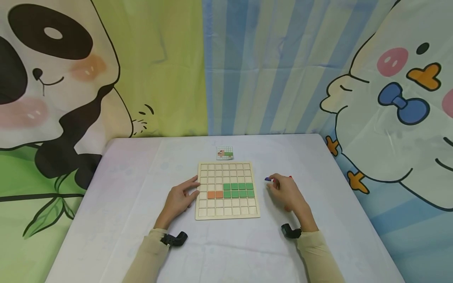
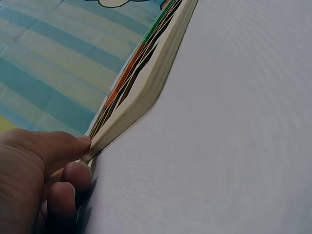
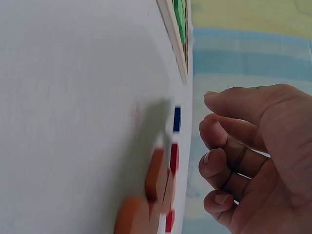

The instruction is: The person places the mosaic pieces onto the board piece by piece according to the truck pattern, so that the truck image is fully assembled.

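Note:
A pale wooden grid board [image 1: 227, 212] lies flat on the table, with several green tiles [image 1: 238, 190] and two orange tiles [image 1: 215, 194] in its cells. My left hand [image 1: 179, 199] touches the board's left edge with thumb and forefinger, its other fingers bent below. To the right of the board, my right hand [image 1: 286, 192] hovers with fingers bent and a gap between thumb and fingertips; I see nothing held. Closest to its fingertips is a small blue piece [image 3: 177, 119]. Red pieces [image 3: 174, 158] and blurred orange pieces [image 3: 156, 175] lie nearby, partly hidden from above by the hand.
A small picture card [image 1: 224, 153] with a coloured grid pattern lies just beyond the board. White cloth [image 1: 148, 165] covers the table. Behind it hang curtains [image 1: 255, 70] with stripes and cartoon animals. A black wrist camera [image 1: 291, 231] sits on each wrist.

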